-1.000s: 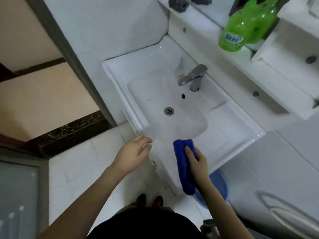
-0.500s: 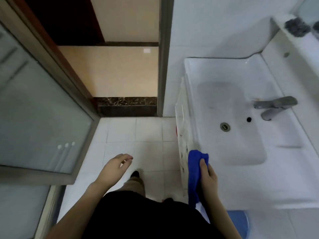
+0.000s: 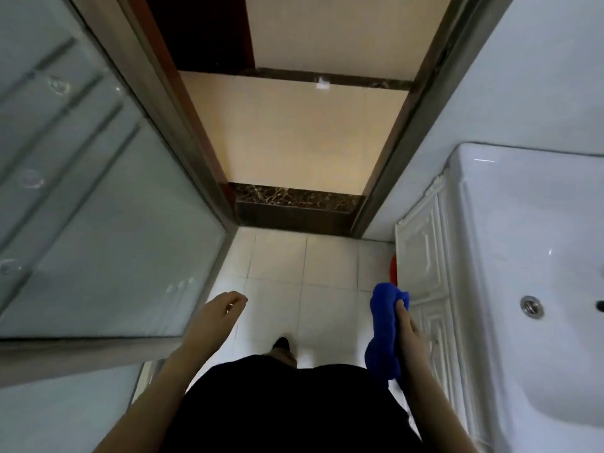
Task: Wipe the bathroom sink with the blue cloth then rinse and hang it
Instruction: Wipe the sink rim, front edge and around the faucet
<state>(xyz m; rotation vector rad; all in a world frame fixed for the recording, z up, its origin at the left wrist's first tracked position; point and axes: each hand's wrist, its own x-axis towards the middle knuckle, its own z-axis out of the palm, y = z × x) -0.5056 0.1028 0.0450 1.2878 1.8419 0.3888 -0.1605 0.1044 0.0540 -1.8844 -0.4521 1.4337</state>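
A: The fingers (image 3: 401,311) of the right hand (image 3: 411,336), how do they sit?
B: Clamped on the blue cloth (image 3: 383,338). They curl round its right side, and one lies up along the top of the bundle.
A: And the cloth itself?
B: It is bunched into a long roll, upright in the grip. Its top lump pokes out above the fingers, and the rest hangs below the palm beside the person's dark clothing.
A: Is it on the sink (image 3: 464,197)?
B: No. The sink is off to the right, and its drain (image 3: 531,307) is well apart from the cloth. The cloth is held in the air in front of the white cabinet (image 3: 421,250) under the basin, above the tiled floor (image 3: 277,266). Whether it brushes the cabinet front I cannot tell.
A: The left hand (image 3: 217,317)?
B: It holds nothing. Its fingers are loosely bent and a little apart, over the floor near the frosted glass door (image 3: 98,223).
A: Anything else close to the cloth?
B: A sliver of something red (image 3: 393,269) just above it, at the cabinet's edge. There is also a dark shoe (image 3: 281,342) on the tiles between the two hands.
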